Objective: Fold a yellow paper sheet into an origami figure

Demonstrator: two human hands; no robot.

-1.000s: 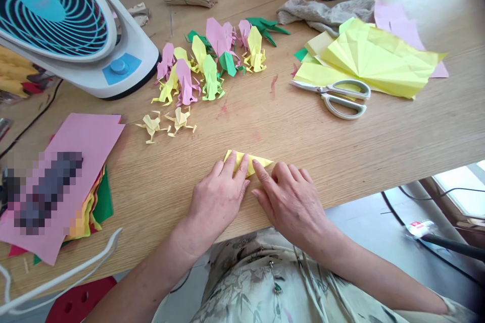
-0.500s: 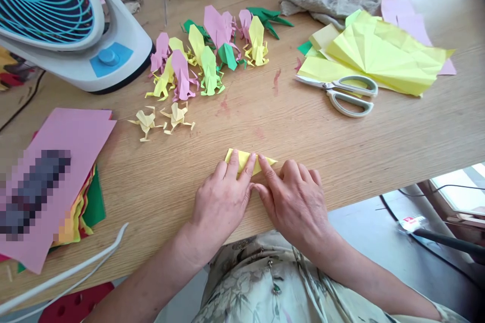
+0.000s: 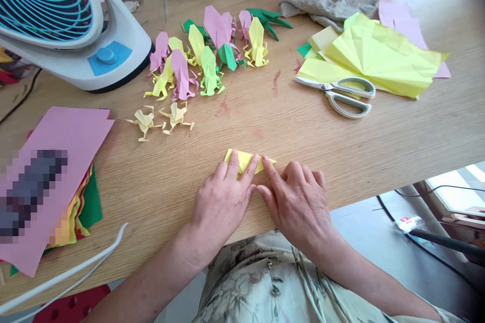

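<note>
A small piece of folded yellow paper (image 3: 246, 160) lies flat on the table, narrowing to a point at its right end. My left hand (image 3: 223, 197) presses it down with index and middle fingers stretched out and apart. From the right, my right hand (image 3: 297, 199) rests its extended index fingertip on the paper, close to the left index finger. Its thumb reaches toward my left hand and the other fingers are curled, with nothing gripped. My fingers cover part of the paper's lower edge.
Two pale folded paper frogs (image 3: 177, 115) sit ahead on the left, before several coloured paper figures (image 3: 208, 70). Scissors (image 3: 348, 96) lie right, beside creased yellow paper (image 3: 382, 55). A fan (image 3: 83, 65) and pink sheets (image 3: 71, 136) occupy the left; a white cable (image 3: 76, 267) crosses lower left.
My right index fingertip has slid slightly to the right along the paper, and the left index fingertip has shifted a little the same way. The paper stays in place.
</note>
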